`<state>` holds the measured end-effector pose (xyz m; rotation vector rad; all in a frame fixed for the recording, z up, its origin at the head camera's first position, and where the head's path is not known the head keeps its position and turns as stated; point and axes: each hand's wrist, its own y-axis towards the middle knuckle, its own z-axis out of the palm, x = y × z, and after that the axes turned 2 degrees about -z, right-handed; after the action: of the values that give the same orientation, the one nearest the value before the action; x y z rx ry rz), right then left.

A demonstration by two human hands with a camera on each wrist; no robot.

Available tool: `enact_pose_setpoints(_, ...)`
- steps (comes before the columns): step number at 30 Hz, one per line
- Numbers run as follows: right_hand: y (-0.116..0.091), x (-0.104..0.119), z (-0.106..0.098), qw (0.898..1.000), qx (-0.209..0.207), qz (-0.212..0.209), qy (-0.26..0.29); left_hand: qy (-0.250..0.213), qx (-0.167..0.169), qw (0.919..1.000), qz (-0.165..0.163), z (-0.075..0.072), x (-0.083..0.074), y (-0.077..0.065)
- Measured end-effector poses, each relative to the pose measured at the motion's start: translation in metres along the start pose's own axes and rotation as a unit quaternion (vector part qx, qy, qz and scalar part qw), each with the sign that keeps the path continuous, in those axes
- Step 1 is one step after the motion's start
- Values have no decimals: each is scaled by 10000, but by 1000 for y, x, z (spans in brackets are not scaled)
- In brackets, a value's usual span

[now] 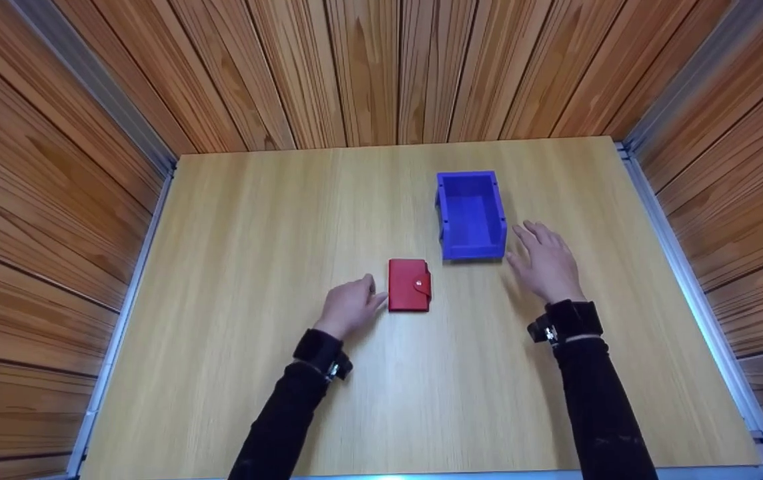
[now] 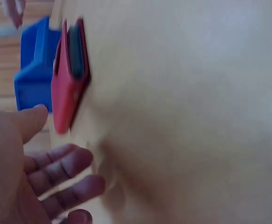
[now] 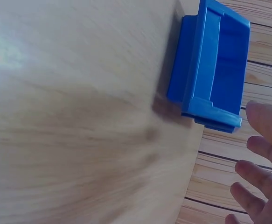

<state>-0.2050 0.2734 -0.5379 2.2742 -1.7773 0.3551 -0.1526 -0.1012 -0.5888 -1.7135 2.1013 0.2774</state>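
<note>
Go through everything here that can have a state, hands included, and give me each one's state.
Red wallet: closed, flap over its front, lying flat.
Blue bin: upright, open-topped, nothing visible inside.
Left hand: holding nothing, beside the wallet.
Right hand: holding nothing, beside the bin.

A pale wooden tabletop (image 1: 255, 227), lit with a soft sheen (image 1: 415, 407) near its front, is enclosed at the back, left and right by walls (image 1: 368, 73) of brown upright planks; grey metal rails (image 1: 691, 289) run along its sides, and metal posts (image 1: 101, 83) mark the back corners
</note>
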Motion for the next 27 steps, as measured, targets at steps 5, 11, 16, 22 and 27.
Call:
enact_pose_setpoints(5, -3, 7, 8, 10000, -63, -36, 19, 370, 98, 9988, -308, 9, -19, 9)
enact_pose_setpoints(11, -6, 17, 13, 9995, -139, -271, -57, 1145, -115, 9923, -453, 28, -35, 15)
enact_pose_setpoints(16, -5, 25, 13, 9992, -155, -362, -116, 1327, -295, 9888, -620, 37, -39, 15)
enact_pose_setpoints(22, -8, 34, 14, 9987, -220, -453, -46, 1111, -370, 9911, -640, 38, -40, 14)
enact_pose_setpoints(27, -10, 45, 16, 9983, -307, -504, -8, 1004, -579, 9915, -596, 36, -43, 13)
